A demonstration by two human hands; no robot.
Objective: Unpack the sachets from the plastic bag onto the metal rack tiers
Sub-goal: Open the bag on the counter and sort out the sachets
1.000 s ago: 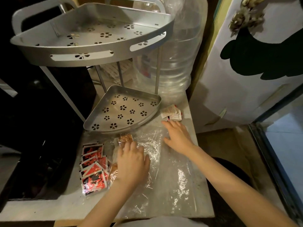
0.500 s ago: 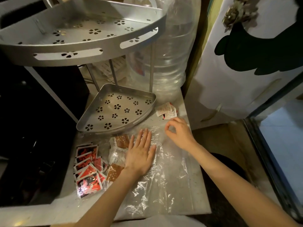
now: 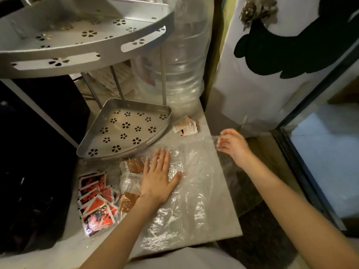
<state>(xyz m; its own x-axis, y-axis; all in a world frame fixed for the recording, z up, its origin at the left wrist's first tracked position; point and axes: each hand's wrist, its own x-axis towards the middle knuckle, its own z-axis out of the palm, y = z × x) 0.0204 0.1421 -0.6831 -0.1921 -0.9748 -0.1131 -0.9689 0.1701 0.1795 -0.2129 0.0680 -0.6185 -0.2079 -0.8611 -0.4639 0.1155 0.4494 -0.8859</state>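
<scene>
Bench [image 3: 206, 226]: grey slab carrying all items below. Plastic bag [image 3: 186, 193]: clear, crinkled, lying flat across the bench; its far right corner is lifted off the edge. Left hand [image 3: 158, 177]: palm down, fingers straight and spread, pressing the bag flat beside the brown sachets. Right hand [image 3: 232, 143]: raised at the bench's right edge, fingers curled, pinching the bag's lifted corner; slightly blurred. Brown sachets [image 3: 134, 166]: several, dotted, at the bag's left end, whether inside or under the film cannot be told. Red-and-black sachets [image 3: 96, 199]: overlapping pile on the bench, left of the brown ones. White sachets [image 3: 185, 126]: small heap on the bench, just right of the lower tier. Metal rack, lower tier [image 3: 124, 131]: triangular, flower-shaped perforations, no sachets on it. Metal rack, upper tier [image 3: 77, 35]: same pattern, likewise bare of sachets. Large clear water bottle [image 3: 180, 61]: upright behind the rack.
</scene>
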